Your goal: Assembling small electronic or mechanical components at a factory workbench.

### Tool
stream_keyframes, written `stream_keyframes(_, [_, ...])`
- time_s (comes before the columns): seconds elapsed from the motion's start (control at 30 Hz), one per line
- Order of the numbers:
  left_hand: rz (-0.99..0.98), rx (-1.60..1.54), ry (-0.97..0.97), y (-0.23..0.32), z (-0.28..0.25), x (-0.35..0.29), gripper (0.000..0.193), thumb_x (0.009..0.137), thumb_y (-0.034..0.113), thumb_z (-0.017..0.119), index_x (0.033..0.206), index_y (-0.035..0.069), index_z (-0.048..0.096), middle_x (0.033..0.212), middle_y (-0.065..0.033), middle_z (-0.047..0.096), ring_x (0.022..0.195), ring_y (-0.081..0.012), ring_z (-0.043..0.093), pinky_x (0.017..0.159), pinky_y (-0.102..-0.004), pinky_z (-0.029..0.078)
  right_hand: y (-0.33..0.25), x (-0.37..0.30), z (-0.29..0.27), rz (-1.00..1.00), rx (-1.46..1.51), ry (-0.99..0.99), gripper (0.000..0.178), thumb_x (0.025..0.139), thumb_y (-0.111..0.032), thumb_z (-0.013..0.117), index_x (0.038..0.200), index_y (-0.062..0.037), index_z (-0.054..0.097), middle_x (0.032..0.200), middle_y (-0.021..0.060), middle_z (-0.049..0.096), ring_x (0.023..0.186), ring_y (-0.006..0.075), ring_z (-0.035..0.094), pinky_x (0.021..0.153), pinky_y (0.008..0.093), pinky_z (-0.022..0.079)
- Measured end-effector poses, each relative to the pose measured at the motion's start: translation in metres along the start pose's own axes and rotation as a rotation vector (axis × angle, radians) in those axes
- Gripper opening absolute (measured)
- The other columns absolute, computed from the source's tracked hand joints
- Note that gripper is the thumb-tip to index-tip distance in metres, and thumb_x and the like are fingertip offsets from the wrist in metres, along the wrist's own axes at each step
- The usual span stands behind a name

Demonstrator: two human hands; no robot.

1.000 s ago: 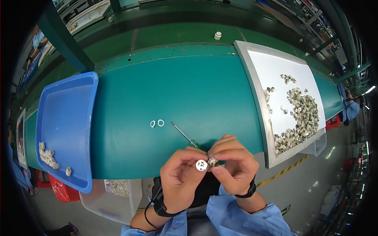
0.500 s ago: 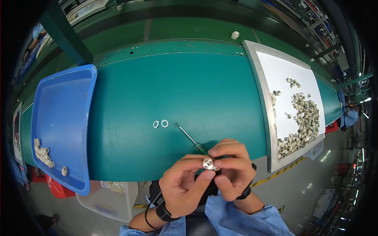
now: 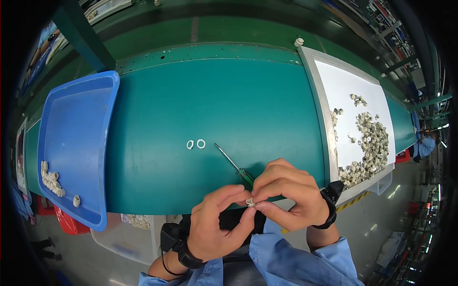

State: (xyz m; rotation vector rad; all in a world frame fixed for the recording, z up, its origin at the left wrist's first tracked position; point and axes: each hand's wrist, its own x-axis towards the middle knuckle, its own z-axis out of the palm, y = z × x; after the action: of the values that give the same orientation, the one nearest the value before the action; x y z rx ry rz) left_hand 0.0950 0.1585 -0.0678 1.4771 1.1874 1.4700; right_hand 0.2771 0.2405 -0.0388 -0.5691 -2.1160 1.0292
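Low over the near edge of the bench, both hands meet at a small cream-coloured fitting [image 3: 250,202]. My right hand [image 3: 291,195] pinches it between thumb and forefinger. My left hand [image 3: 220,219] curls in from the other side, its thumb and fingertips closed on the same fitting. Partly covered by fingers, the fitting does not show its full shape. Just beyond my hands lies a screwdriver [image 3: 233,163] with a green handle, its metal tip pointing away to the left. Two thin white rings [image 3: 191,144] rest on the green mat to the left of that tip.
At left, a blue tray [image 3: 78,119] carries several cream cylindrical parts [image 3: 51,178]. On the right, a metal-framed white board [image 3: 334,78] bears a heap of small cream and metallic parts [image 3: 372,143]. Below the bench stands a clear plastic bin [image 3: 143,243].
My right wrist has swung outward to the right. The fitting has turned, so its round shiny face no longer shows toward me. The rings and screwdriver lie as before.
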Motion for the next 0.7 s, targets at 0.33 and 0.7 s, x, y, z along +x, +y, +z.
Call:
stream_keyframes(0.33, [0.055,0.160,-0.161,0.007,-0.011,0.000,0.044,0.085,0.008,0.078,0.122,-0.001,0.055,0.103,-0.0150,0.070,0.088,-0.0269,0.071,0.075,-0.0354,0.058,-0.016,-0.012,0.005,0.138,-0.038,-0.020,0.020,0.074,0.000,0.077,0.092,-0.0014,0.069,0.086,0.0123,0.067,0.073,0.0266,0.063,0.066,0.0350,0.048])
stream_keyframes(0.7, [-0.027,-0.164,-0.096,0.003,-0.025,-0.015,0.034,0.087,0.003,0.075,0.117,-0.001,0.059,0.106,-0.0116,0.069,0.089,-0.0230,0.069,0.077,-0.0328,0.056,-0.009,-0.011,0.037,-0.061,-0.048,0.131,0.017,0.077,0.002,0.071,0.093,0.0010,0.065,0.081,0.0119,0.065,0.066,0.0239,0.059,0.062,0.0347,0.046])
